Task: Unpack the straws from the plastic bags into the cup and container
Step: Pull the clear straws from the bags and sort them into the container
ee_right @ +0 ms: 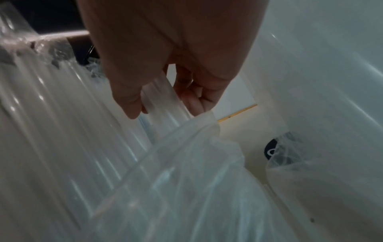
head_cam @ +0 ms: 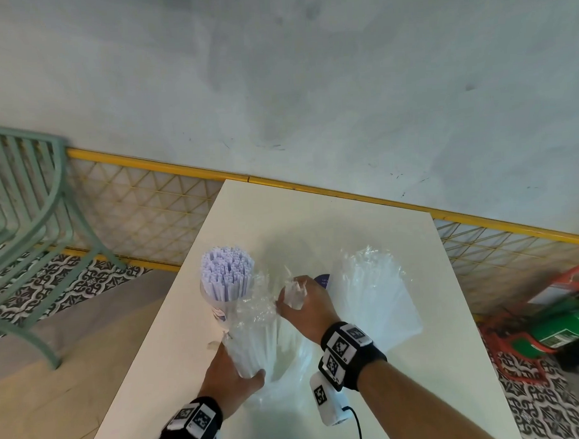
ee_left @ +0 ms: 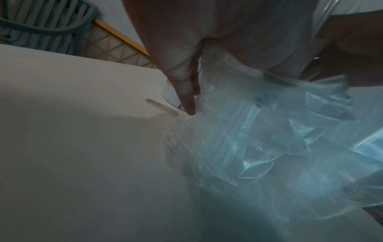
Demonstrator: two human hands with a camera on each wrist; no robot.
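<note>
Plastic bag (head_cam: 253, 340) gripped by left hand (head_cam: 230, 378), right hand (head_cam: 305, 310) fingers pinching its top.

Grey wall (head_cam: 308, 69), green chair (head_cam: 25, 211) (left), patterned floor tiles (head_cam: 65, 282)

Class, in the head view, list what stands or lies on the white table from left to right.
Cup of lilac straws → bag of clear straws gripped by the left hand → right hand pinching plastic → flat plastic bag.

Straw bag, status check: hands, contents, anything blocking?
Left hand grips straw bag base. Right hand pinches its crumpled top. Cup already full of straws. Second bag lies clear, right.
</note>
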